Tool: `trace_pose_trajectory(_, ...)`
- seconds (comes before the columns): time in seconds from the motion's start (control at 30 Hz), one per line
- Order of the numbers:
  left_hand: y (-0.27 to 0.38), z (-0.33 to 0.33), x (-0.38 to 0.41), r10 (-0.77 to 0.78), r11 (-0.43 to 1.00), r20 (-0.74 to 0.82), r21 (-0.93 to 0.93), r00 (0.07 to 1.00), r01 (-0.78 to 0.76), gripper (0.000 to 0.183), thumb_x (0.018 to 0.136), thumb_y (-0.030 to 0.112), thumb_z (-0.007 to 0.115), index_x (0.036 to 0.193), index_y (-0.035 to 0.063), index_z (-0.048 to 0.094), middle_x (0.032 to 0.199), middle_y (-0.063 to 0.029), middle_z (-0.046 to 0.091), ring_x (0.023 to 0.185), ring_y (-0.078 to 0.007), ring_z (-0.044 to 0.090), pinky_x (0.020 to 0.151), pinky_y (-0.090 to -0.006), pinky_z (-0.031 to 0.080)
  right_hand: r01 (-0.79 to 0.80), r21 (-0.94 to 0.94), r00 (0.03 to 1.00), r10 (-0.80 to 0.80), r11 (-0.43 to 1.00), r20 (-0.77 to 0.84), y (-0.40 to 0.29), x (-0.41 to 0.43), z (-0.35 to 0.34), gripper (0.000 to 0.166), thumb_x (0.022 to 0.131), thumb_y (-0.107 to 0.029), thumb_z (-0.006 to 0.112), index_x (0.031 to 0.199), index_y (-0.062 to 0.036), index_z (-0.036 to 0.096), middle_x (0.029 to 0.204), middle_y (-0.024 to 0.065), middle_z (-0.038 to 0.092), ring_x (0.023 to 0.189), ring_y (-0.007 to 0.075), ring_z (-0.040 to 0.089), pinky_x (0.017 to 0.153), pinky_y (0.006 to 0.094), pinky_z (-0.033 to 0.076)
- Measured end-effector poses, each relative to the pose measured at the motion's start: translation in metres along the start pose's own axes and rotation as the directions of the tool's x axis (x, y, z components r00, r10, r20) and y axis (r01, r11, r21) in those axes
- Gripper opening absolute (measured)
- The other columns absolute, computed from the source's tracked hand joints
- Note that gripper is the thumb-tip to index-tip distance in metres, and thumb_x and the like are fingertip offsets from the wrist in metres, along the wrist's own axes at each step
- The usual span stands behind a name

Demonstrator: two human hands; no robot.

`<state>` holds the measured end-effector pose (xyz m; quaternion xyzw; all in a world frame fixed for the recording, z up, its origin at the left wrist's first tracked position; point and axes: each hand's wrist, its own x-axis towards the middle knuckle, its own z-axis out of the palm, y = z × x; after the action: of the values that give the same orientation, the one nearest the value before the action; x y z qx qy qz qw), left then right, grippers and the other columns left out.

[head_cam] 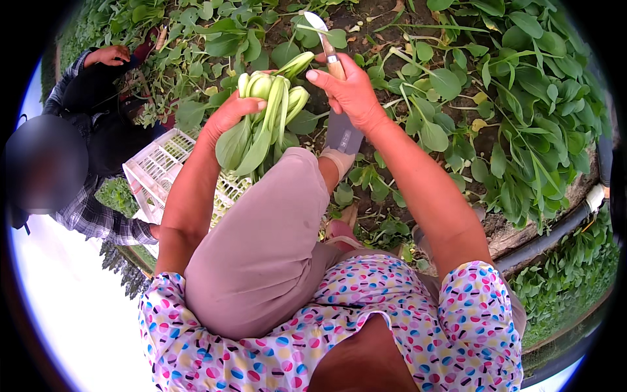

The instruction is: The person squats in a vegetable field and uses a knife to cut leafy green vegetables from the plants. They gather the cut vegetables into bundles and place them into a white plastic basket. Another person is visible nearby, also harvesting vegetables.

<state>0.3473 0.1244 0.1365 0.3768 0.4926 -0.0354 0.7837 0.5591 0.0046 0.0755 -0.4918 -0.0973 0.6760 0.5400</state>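
A bunch of bok choy [264, 105] rests in my left hand [230, 110], its pale stalk bases upward and its green leaves hanging over my raised knee. My right hand [350, 88] grips the wooden handle of a knife [334, 63] whose short, curved metal blade points up and away from me. The thumb of that hand is near a stalk that stands out from the bunch; whether they touch is unclear. Below the knife hand my shoe [344, 132] stands among the plants.
Rows of leafy greens [529, 98] grow at the right, beside a black pipe [543, 245]. A white plastic crate [156, 152] holding greens stands left of my knee. Another person [93, 98] in a plaid shirt sits beyond it, one arm near the crate. Loose leaves and stalks litter the soil.
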Motion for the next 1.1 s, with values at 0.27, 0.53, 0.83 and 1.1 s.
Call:
trace_pose_trajectory(0.27, 0.027, 0.029, -0.001, 0.189, 0.964, 0.098, -0.208, 0.977, -0.165, 0.091, 0.073, 0.022, 0.067, 0.154, 0.0059, 0.031, 0.131, -0.0101, 0.058, 0.121, -0.0238, 0.059, 0.106, -0.0365, 0.045, -0.076, -0.251, 0.992, 0.047, 0.965, -0.117, -0.033, 0.008, -0.034, 0.018, 0.086, -0.019, 0.073, 0.091, -0.0077, 0.060, 0.063, -0.0045, 0.048, 0.043, 0.0046, 0.037, 0.040, 0.0229, 0.028)
trace_pose_trajectory(0.53, 0.006, 0.046, 0.000, 0.137, 0.965, 0.049, -0.233, 0.989, -0.122, 0.073, 0.077, 0.024, 0.071, 0.143, 0.0022, 0.047, 0.130, -0.0137, 0.061, 0.116, -0.0245, 0.061, 0.103, -0.0379, 0.047, -0.078, 0.119, 0.993, 0.066, 0.990, 0.102, -0.028, -0.011, -0.007, 0.021, 0.090, -0.015, 0.064, 0.107, -0.0068, 0.054, 0.076, 0.0032, 0.055, 0.043, 0.0080, 0.042, 0.040, 0.0241, 0.031)
trace_pose_trajectory(0.83, 0.004, 0.024, 0.011, 0.119, 0.982, -0.084, -0.139, 0.989, -0.130, 0.059, 0.078, 0.019, 0.068, 0.133, 0.0022, 0.054, 0.120, -0.0093, 0.064, 0.109, -0.0200, 0.062, 0.098, -0.0356, 0.050, -0.150, -0.133, 0.973, 0.170, 0.980, 0.157, -0.019, 0.004, -0.002, 0.024, 0.094, -0.018, 0.059, 0.114, -0.0063, 0.053, 0.076, 0.0035, 0.057, 0.043, 0.0081, 0.044, 0.041, 0.0239, 0.034)
trace_pose_trajectory(1.1, 0.077, -0.027, 0.060, 0.273, 0.241, -0.285, 0.945, 0.919, 0.221, 0.094, 0.068, 0.027, 0.072, 0.153, 0.0176, 0.034, 0.114, -0.0187, 0.068, 0.102, -0.0304, 0.067, 0.094, -0.0359, 0.050, -0.034, -0.891, 0.999, 0.033, 0.452, -0.022, 0.004, 0.063, 0.003, 0.043, 0.096, -0.042, 0.044, 0.115, -0.0055, 0.056, 0.101, 0.0209, 0.069, 0.099, 0.0421, 0.064, 0.089, 0.0517, 0.047)
